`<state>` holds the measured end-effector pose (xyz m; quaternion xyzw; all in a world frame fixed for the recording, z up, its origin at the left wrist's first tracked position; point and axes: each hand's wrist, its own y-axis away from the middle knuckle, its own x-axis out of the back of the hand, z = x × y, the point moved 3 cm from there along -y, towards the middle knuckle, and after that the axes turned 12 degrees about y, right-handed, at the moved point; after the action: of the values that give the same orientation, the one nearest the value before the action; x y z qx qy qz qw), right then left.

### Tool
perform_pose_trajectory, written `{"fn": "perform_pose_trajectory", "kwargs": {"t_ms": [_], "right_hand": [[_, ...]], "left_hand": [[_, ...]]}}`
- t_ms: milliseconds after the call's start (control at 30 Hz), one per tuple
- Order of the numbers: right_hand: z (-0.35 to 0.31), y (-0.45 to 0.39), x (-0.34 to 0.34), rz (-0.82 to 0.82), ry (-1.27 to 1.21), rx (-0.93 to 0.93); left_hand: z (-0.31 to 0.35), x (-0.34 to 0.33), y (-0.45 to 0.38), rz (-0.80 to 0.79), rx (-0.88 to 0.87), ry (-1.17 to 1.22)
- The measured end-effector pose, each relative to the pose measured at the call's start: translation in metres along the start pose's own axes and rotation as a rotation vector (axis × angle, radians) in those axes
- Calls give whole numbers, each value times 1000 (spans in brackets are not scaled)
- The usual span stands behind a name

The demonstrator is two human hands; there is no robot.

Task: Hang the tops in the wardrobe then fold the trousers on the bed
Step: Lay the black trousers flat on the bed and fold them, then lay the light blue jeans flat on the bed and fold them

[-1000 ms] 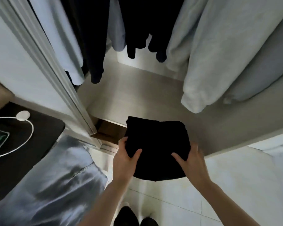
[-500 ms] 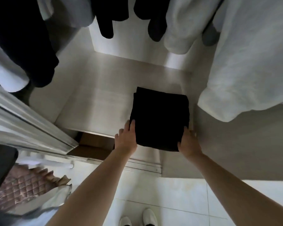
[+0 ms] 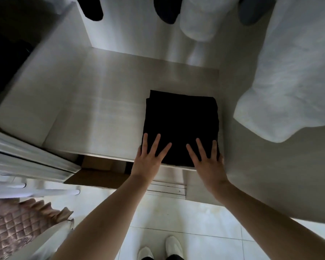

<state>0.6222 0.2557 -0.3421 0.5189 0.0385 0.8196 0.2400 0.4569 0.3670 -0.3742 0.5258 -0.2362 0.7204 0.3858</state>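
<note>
Black folded trousers — flat, long axis front-to-back

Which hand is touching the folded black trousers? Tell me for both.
Touching, both. The head view shows the left hand and the right hand with straight fingers laid flat on the folded black trousers.

White shoes, quilted pink bedspread.

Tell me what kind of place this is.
Likely a bedroom wardrobe: hanging clothes overhead, folded black trousers on the wardrobe shelf, and a quilted bedspread beside it.
</note>
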Motion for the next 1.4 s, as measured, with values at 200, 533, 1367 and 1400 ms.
{"fn": "perform_pose_trajectory", "kwargs": {"t_ms": [200,533,1367,1400], "right_hand": [[31,-13,-7,-9,-67,-162],[19,9,-21,-96,-65,-92],[-69,192,220,389,-525,810],[-75,204,231,399,-575,858]], "left_hand": [[29,-1,-44,-89,39,27],[26,-3,-18,-260,66,-14],[122,184,319,494,862,483],[128,190,334,563,870,478]]}}
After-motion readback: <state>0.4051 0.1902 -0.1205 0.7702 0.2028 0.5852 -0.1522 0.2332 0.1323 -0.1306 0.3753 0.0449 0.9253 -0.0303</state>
